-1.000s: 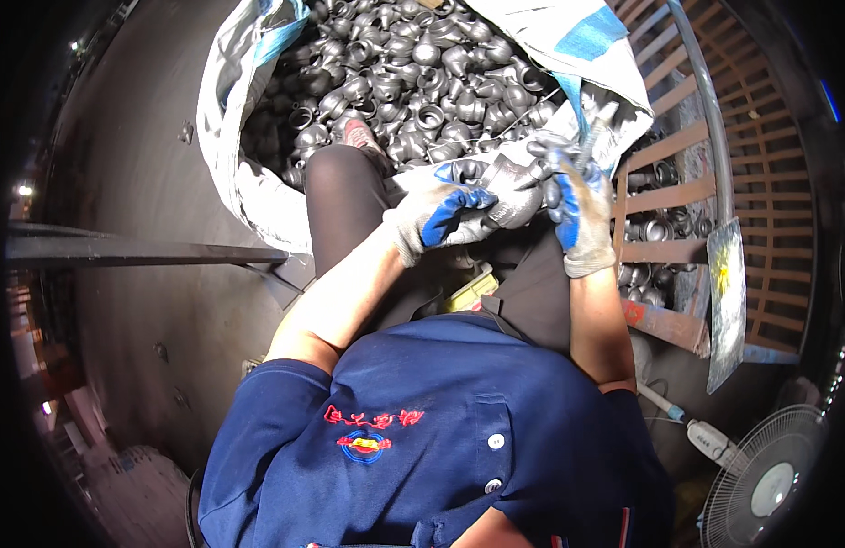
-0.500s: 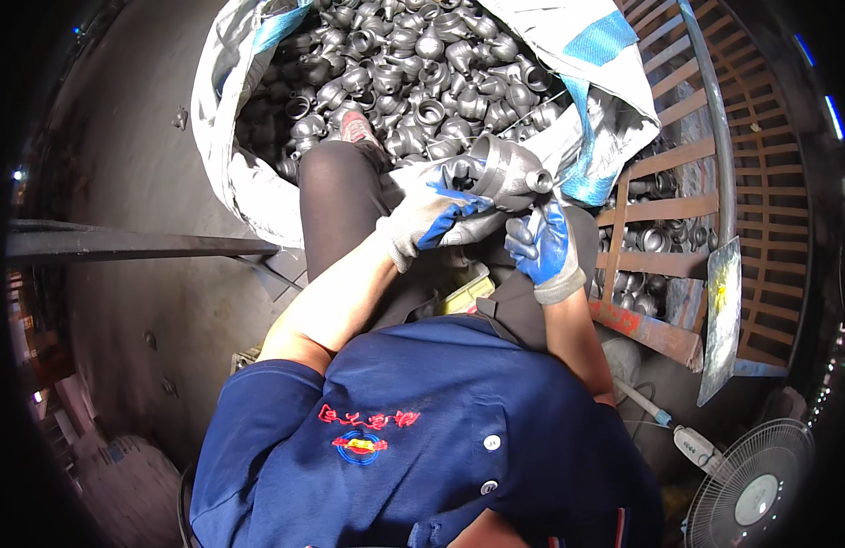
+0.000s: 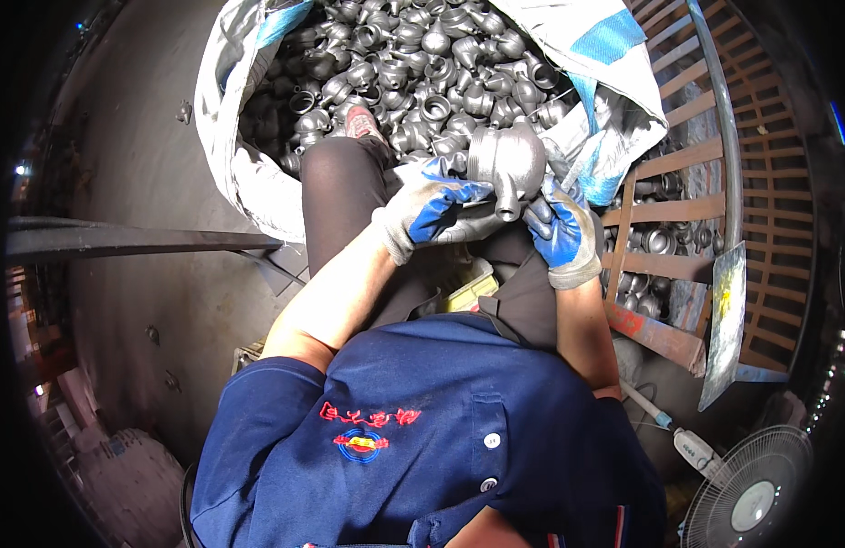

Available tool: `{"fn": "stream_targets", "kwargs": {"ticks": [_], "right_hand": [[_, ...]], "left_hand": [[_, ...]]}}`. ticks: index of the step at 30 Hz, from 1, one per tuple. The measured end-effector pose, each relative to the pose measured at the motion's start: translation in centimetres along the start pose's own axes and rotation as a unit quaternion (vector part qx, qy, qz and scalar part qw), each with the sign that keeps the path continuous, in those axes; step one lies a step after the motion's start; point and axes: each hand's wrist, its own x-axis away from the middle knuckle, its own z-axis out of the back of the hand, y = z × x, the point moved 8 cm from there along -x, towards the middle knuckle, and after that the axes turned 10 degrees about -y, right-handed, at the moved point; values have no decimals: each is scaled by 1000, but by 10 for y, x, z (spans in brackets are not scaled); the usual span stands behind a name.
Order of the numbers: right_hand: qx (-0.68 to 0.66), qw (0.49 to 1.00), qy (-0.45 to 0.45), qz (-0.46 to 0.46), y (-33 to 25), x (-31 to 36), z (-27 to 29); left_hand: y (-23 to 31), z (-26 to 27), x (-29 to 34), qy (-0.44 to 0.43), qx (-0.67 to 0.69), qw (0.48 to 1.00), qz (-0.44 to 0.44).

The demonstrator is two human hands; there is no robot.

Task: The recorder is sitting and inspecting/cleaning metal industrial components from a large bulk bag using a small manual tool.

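Observation:
A dark grey, rounded metal casting [image 3: 512,164] with a ribbed collar and a short spout hangs over my lap, its spout aimed down toward me. My left hand [image 3: 429,212], in a grey and blue coated work glove, grips its left side by the collar. Close against its right side is my right hand [image 3: 566,233], gloved the same way, with curled fingers; what they pinch is hidden. Just beyond, a big white and blue woven sack [image 3: 223,137] is filled with many similar castings [image 3: 436,108]. My shoe rests at the sack's near side.
At right stand a rusty slatted metal crate [image 3: 674,267] holding more castings and a long-handled flat-bladed tool [image 3: 724,315]. A fan [image 3: 753,504] stands at lower right. A dark metal bar [image 3: 139,239] juts in from the left. A yellowish container [image 3: 470,290] sits between my legs.
The casting has turned in my hands: its spout swung from pointing right to pointing down toward me. My right hand has shifted slightly right; my left hand has barely moved.

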Motion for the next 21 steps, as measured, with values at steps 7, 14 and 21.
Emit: {"fn": "stream_targets", "kwargs": {"ticks": [7,14,21], "right_hand": [[17,997,-73,-5,-4,3,-3],[128,991,-36,-23,-8,5,0],[72,997,-41,5,-20,-3,-3]], "left_hand": [[-16,-9,3,3,234,971,44],[-17,-3,9,-15,176,982,66],[-20,10,8,-85,38,993,-73]]}}
